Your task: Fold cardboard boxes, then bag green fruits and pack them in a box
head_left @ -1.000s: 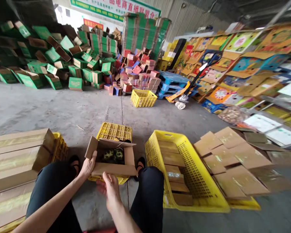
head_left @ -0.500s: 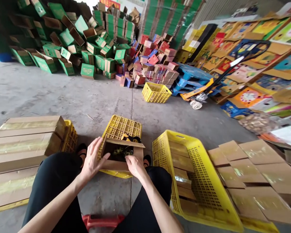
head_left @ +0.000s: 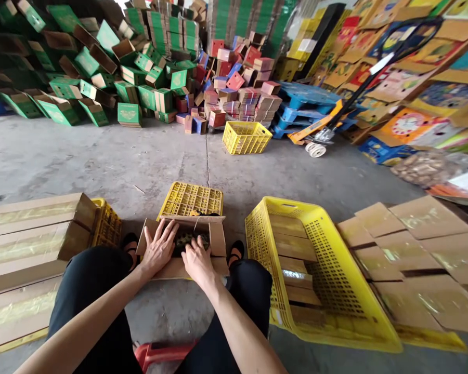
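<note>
Nearby, yellow crates (head_left: 331,275) flank the open carton (head_left: 217,240).

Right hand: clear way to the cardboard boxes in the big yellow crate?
Probably yes: the big yellow crate is open-topped, with nothing visible above the cardboard boxes. The right hand, now at the open carton, would likely pass over the right knee.

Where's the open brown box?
The open brown box sits below and left of centre in the head view, on a yellow crate, under the left hand.
</note>
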`<state>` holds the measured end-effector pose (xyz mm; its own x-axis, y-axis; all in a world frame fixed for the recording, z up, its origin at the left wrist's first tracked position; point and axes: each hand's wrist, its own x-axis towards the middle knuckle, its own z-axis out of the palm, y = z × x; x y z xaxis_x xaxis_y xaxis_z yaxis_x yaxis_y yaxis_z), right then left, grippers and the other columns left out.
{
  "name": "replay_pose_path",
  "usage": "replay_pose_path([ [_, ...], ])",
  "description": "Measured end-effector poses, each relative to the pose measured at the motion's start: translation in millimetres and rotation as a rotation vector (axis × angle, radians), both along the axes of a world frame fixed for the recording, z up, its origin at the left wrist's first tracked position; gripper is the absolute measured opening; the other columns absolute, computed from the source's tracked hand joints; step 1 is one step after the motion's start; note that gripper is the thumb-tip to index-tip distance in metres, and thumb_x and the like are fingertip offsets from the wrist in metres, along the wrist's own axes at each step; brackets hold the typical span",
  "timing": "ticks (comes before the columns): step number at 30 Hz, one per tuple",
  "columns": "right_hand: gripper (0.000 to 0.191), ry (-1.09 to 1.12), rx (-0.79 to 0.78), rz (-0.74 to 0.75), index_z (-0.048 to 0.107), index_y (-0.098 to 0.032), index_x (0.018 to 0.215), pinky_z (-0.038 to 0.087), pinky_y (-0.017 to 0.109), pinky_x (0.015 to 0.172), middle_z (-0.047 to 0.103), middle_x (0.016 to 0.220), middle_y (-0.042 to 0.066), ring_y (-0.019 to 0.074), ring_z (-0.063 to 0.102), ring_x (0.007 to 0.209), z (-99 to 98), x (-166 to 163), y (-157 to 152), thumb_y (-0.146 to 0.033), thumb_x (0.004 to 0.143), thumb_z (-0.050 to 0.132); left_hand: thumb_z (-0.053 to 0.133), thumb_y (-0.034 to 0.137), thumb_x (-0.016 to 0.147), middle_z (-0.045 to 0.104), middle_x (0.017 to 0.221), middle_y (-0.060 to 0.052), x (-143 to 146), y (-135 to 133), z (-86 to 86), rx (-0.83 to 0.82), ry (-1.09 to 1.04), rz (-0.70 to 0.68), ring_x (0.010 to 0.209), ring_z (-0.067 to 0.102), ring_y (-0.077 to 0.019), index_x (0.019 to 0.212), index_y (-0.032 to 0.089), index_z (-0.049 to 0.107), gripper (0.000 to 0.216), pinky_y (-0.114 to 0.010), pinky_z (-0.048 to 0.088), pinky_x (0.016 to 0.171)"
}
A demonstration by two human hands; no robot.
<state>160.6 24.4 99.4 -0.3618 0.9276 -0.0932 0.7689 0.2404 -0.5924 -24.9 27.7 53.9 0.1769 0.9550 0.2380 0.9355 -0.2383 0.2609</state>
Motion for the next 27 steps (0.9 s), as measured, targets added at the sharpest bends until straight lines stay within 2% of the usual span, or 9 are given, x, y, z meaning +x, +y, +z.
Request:
replay_pose_path([
  [3, 0.042, -0.178, 0.064, 0.039, 0.065, -0.015, 0.140, 0.003, 0.083, 0.119, 0.045, 0.162, 0.023, 0.0418, 0.021, 0.160, 10.3, 10.3, -1.5, -0.020, 0.099, 0.058, 0.043, 0.032, 0.104, 0.033, 0.170, -0.014, -4.2, 0.5, -3.9, -0.035, 0.000, 0.060, 0.161, 0.017, -0.0411, 0.167, 0.023, 0.026, 0.066, -0.083, -0.012, 0.115],
  [5, 0.049, -0.279, 0.080, 0.054, 0.058, -0.013, 0.148, -0.002, 0.083, 0.119, 0.037, 0.166, 0.025, 0.0425, 0.015, 0.161, 14.1, 23.5, 3.0, -0.021, 0.100, 0.058, 0.044, 0.040, 0.104, 0.031, 0.171, -0.014, -4.2, 1.1, -5.7, -0.055, -0.008, 0.067, 0.161, 0.017, -0.0415, 0.168, 0.025, 0.021, 0.070, -0.083, -0.009, 0.116],
  [8, 0.067, -0.400, 0.029, 0.049, 0.045, -0.020, 0.159, -0.001, 0.085, 0.117, 0.023, 0.172, 0.020, 0.0445, 0.005, 0.161, 16.5, 42.6, 16.0, -0.024, 0.096, 0.067, 0.045, 0.047, 0.104, 0.029, 0.172, -0.014, -5.7, 2.3, -8.4, -0.077, -0.019, 0.055, 0.161, 0.017, -0.0408, 0.168, 0.026, 0.019, 0.072, -0.081, -0.003, 0.118],
  [11, 0.097, -0.461, -0.036, 0.076, 0.025, -0.032, 0.167, 0.004, 0.089, 0.112, 0.003, 0.177, 0.011, 0.0478, -0.009, 0.160, 20.2, 57.2, 35.4, -0.034, 0.087, 0.081, 0.043, 0.046, 0.105, 0.026, 0.173, -0.013, -8.8, 2.9, -11.4, -0.094, -0.023, 0.033, 0.161, 0.016, -0.0405, 0.168, 0.026, 0.019, 0.071, -0.081, 0.000, 0.118],
  [14, 0.128, -0.489, -0.108, 0.179, 0.004, -0.041, 0.167, 0.006, 0.091, 0.110, -0.013, 0.176, 0.004, 0.0496, -0.020, 0.157, 24.2, 71.3, 58.8, -0.047, 0.073, 0.092, 0.042, 0.043, 0.105, 0.025, 0.173, -0.013, -10.7, 3.5, -14.2, -0.102, -0.039, 0.027, 0.161, 0.014, -0.0410, 0.168, 0.027, 0.019, 0.068, -0.083, 0.002, 0.117],
  [17, 0.144, -0.479, -0.211, 0.233, -0.009, -0.045, 0.164, 0.010, 0.085, 0.114, -0.024, 0.174, 0.000, 0.0535, -0.023, 0.155, 19.2, 83.5, 77.2, -0.052, 0.064, 0.095, 0.042, 0.040, 0.105, 0.025, 0.173, -0.013, -11.3, 5.1, -16.9, -0.108, -0.059, 0.030, 0.162, 0.013, -0.0405, 0.167, 0.029, 0.022, 0.067, -0.082, 0.004, 0.117],
  [20, 0.148, -0.436, -0.297, 0.171, -0.017, -0.042, 0.162, 0.013, 0.075, 0.121, -0.034, 0.171, 0.003, 0.0559, -0.016, 0.155, 2.9, 89.0, 85.0, -0.056, 0.065, 0.093, 0.042, 0.036, 0.104, 0.026, 0.173, -0.012, -12.2, 7.2, -19.3, -0.107, -0.061, 0.020, 0.162, 0.014, -0.0400, 0.167, 0.029, 0.025, 0.065, -0.082, 0.004, 0.117],
  [24, 0.152, -0.387, -0.284, 0.162, -0.025, -0.034, 0.161, 0.002, 0.062, 0.126, -0.036, 0.169, 0.012, 0.0462, -0.021, 0.157, -16.7, 88.1, 86.7, -0.057, 0.066, 0.092, 0.041, 0.032, 0.103, 0.027, 0.173, -0.013, -13.7, 10.0, -19.8, -0.110, -0.054, 0.016, 0.161, 0.016, -0.0397, 0.167, 0.027, 0.024, 0.067, -0.082, 0.006, 0.118],
  [27, 0.155, -0.349, -0.316, 0.175, -0.027, -0.031, 0.160, -0.002, 0.059, 0.127, -0.037, 0.168, 0.015, 0.0420, -0.027, 0.156, -18.1, 87.6, 88.5, -0.057, 0.065, 0.092, 0.040, 0.032, 0.104, 0.026, 0.173, -0.014, -14.0, 13.0, -17.8, -0.128, -0.048, 0.023, 0.161, 0.018, -0.0389, 0.168, 0.026, 0.020, 0.068, -0.081, 0.007, 0.118],
])
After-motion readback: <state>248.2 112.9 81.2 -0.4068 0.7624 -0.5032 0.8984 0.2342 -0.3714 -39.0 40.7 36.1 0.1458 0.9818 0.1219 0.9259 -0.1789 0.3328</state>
